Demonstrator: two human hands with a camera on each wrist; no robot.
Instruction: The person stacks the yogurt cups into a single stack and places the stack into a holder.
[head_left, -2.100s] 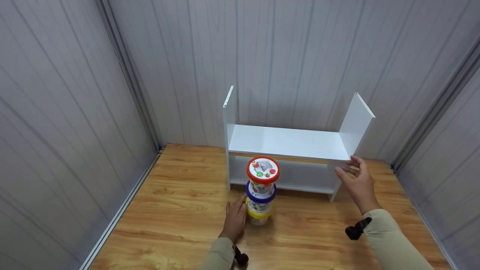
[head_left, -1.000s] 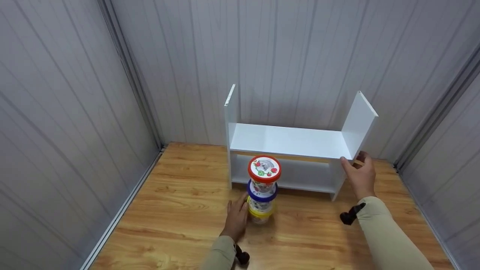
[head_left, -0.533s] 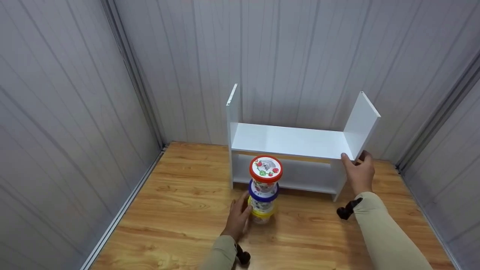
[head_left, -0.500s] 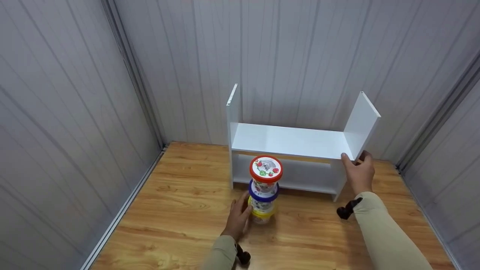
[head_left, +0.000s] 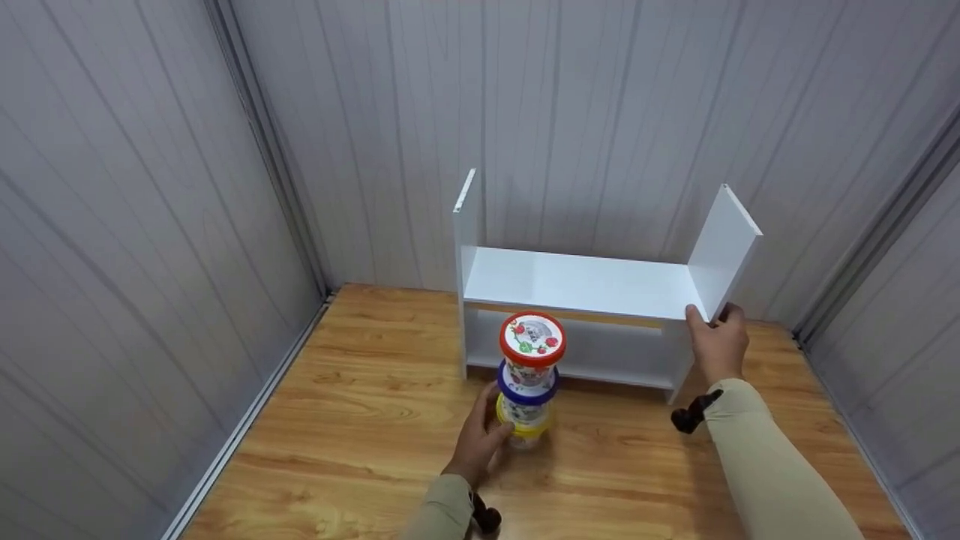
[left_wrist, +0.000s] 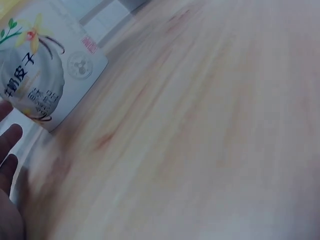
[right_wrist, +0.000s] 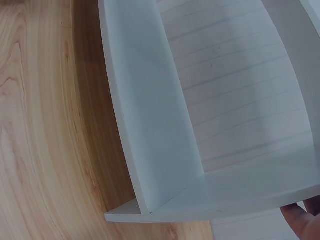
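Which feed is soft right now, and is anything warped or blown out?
Left wrist view: blurred and washed out, the tub label readable only in part, the table grain smeared. Right wrist view: sharp, but the shelf edges bow from the wide lens. Head view: even light, clear, soft shadow under the tubs.

Tubs [head_left: 526, 382] stacked before shelf [head_left: 577, 283]; both on floor [head_left: 360, 420]

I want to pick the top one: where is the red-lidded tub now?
In the head view, the red-lidded tub tops a three-tub stack on the wooden table, before the white shelf.
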